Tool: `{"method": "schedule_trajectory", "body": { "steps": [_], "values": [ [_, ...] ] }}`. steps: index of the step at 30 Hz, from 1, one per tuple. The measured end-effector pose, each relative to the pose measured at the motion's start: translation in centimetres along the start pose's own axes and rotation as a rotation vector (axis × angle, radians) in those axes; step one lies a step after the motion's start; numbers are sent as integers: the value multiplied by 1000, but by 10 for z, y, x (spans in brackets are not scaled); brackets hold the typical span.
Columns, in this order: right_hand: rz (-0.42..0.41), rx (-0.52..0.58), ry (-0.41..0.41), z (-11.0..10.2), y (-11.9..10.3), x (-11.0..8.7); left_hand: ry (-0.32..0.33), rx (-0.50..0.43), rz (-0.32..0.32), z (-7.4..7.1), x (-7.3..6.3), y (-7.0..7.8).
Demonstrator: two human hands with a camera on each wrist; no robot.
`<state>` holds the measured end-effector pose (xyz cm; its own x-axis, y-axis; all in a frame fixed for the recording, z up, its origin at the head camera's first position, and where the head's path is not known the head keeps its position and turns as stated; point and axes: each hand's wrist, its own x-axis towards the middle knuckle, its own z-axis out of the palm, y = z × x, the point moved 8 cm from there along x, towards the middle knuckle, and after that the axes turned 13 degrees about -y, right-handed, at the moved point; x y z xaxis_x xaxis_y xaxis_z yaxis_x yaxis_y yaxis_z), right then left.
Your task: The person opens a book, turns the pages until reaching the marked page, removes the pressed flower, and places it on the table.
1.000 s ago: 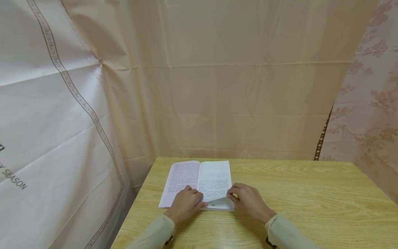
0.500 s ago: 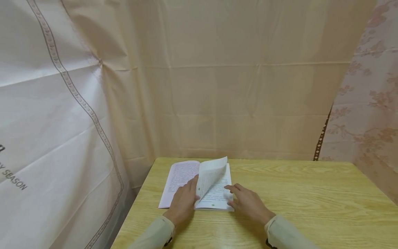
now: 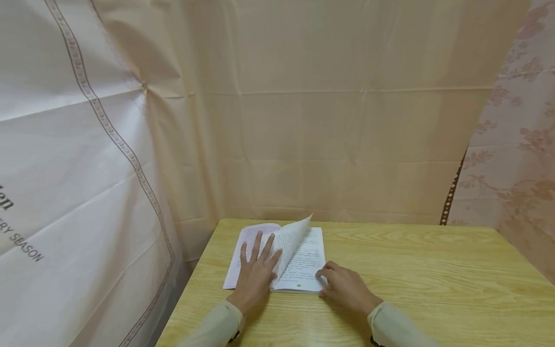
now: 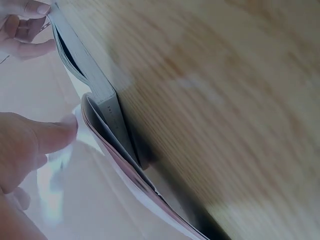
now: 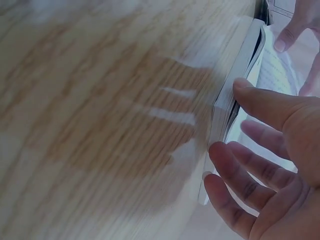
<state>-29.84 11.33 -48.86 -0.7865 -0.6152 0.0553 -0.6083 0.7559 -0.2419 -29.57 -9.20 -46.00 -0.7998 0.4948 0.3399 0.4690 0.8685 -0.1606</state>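
An open book (image 3: 303, 270) lies at the left of the table, with one leaf (image 3: 292, 241) standing curled up over its right-hand pages. My left hand (image 3: 255, 279) has its fingers spread over the left page and against the raised leaf. In the left wrist view, the thumb (image 4: 60, 134) of that hand is beside the curled sheets near the spine. My right hand (image 3: 347, 286) holds the lower right corner of the book, its fingers bent. Its thumb (image 5: 245, 86) touches the edge of the page block in the right wrist view, with the other fingers along the side.
The wood-grain table (image 3: 416, 274) extends to the right of the book. A beige cloth (image 3: 303, 144) hangs behind it. White printed cloth (image 3: 78, 193) hangs at the left, floral cloth (image 3: 520, 159) at the right.
The leaf has been lifted from the right side and swung leftward. My left fingers have spread across the left page. My right hand has let the leaf go and come down to the book's lower right corner.
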Motion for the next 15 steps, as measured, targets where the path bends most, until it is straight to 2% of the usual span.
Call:
{"method": "schedule_trajectory", "body": {
  "steps": [9, 15],
  "values": [
    [17, -3, -15, -1, 1, 2, -48, 23, 50, 4, -4, 3],
    [33, 7, -37, -1, 2, 3, -171, -29, 65, 11, -6, 4]
  ]
}}
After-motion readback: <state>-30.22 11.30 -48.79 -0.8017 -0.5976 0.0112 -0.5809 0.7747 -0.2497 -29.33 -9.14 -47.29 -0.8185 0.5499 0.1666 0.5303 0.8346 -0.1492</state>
